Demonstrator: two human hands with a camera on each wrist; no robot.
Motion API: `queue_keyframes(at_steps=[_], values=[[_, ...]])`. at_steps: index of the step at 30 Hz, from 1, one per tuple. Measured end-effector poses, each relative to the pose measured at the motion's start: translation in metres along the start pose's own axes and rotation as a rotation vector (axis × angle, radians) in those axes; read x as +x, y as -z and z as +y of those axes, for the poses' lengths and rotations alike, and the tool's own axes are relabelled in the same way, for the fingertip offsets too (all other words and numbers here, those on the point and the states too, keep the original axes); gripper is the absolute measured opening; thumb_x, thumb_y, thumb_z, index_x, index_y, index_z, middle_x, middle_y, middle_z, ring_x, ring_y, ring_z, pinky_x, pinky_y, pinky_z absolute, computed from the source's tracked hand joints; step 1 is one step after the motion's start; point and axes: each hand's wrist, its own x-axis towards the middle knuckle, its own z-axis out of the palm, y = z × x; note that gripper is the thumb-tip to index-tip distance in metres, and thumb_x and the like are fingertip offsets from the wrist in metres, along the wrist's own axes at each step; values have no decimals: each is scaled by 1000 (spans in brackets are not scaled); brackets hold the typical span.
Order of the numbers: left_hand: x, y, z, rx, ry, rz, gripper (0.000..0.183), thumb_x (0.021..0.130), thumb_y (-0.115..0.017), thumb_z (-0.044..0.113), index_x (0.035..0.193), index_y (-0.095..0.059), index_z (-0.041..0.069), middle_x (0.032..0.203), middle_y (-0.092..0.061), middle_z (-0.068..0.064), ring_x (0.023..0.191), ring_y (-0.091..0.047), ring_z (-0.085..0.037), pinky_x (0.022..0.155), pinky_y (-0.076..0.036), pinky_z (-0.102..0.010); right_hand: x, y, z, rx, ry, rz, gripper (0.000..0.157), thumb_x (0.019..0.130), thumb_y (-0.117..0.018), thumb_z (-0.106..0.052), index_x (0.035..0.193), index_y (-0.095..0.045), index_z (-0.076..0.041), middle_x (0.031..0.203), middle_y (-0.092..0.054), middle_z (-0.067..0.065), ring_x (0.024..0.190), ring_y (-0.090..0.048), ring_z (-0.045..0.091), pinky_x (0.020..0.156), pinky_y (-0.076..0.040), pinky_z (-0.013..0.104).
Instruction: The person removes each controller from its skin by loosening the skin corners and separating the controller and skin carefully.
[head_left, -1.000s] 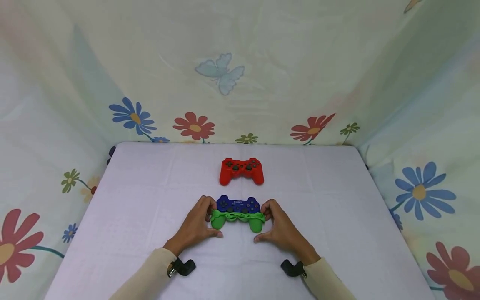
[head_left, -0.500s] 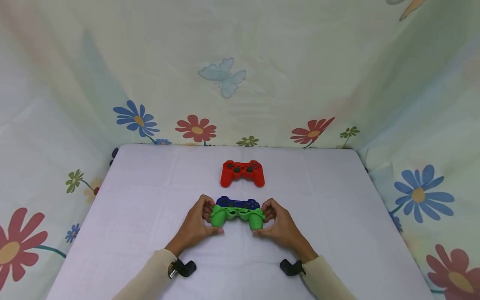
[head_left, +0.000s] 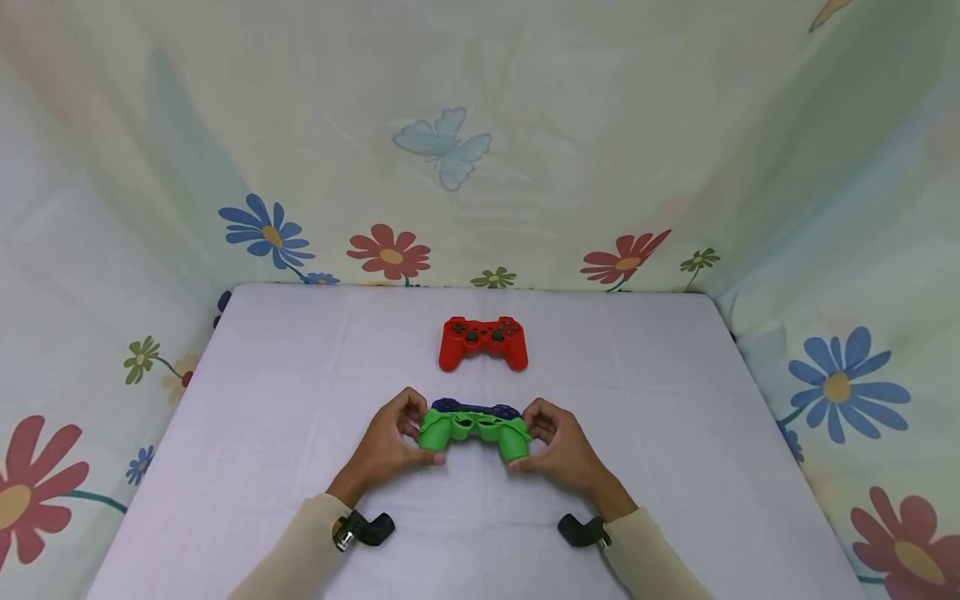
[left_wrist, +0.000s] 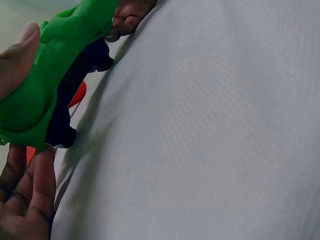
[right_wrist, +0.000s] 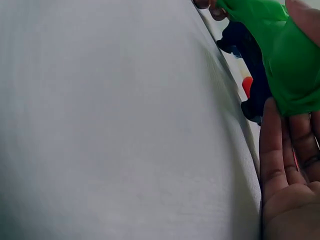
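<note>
A dark blue game controller (head_left: 480,407) has a bright green silicone cover (head_left: 476,427) stretched over its two grips. My left hand (head_left: 392,439) holds its left end, thumb at the green grip and fingers along the outer side. At the opposite end my right hand (head_left: 562,446) grips in the same way, its thumb close under the right handle. In the left wrist view the blue body (left_wrist: 62,102) shows below the green cover (left_wrist: 62,50), its top edge near the cloth. The right wrist view shows fingertips against the green cover (right_wrist: 292,65) and the blue edge.
A red game controller (head_left: 483,342) lies on the white-covered table (head_left: 637,392), beyond the blue one. A floral curtain (head_left: 525,150) hangs behind and at both sides. Black camera mounts (head_left: 371,529) sit on both wrists.
The controller has tipped so its front face shows less and the green cover's underside shows more. The thumbs have closed in on the grips. The red controller stays put.
</note>
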Motion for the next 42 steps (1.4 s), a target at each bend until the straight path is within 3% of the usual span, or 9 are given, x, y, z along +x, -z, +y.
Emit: queue_keyframes(at_steps=[12, 19, 24, 32, 42], values=[[2, -2, -1, -30, -6, 35, 60, 66, -104, 15, 104, -57, 14, 97, -60, -6, 77, -62, -24, 71, -56, -26, 2, 3, -1, 14, 43, -14, 53, 64, -100, 0, 96, -58, -2, 93, -58, 8, 82, -60, 9, 73, -56, 24], [3, -2, 3, -75, 46, 64, 70, 67, -102, 10, 116, -54, 14, 101, -56, -9, 85, -57, -22, 68, -51, -22, 7, -2, -4, 15, -37, 70, 59, 68, -99, -2, 111, -58, -2, 105, -61, 8, 90, -63, 13, 80, -57, 19], [3, -3, 5, -73, 70, 83, 69, 64, -104, 10, 115, -58, 13, 99, -60, -10, 80, -59, -21, 66, -51, -21, 7, -2, -6, 21, -71, 87, 58, 66, -99, 0, 110, -60, 0, 106, -64, 10, 89, -66, 13, 81, -59, 19], [0, -2, -2, -41, 57, 66, 63, 61, -106, 18, 107, -62, 16, 93, -65, -7, 62, -56, -12, 59, -51, -22, 4, 0, -3, 49, -65, 73, 54, 63, -98, 4, 103, -63, 2, 100, -65, 9, 83, -66, 12, 75, -59, 20], [-2, -2, -3, -39, 26, 102, 57, 61, -105, 16, 100, -63, 15, 89, -63, -8, 61, -55, -12, 57, -50, -22, 4, -1, -1, 70, -31, 77, 50, 62, -100, 2, 96, -64, 3, 90, -64, 5, 77, -61, 9, 68, -55, 19]])
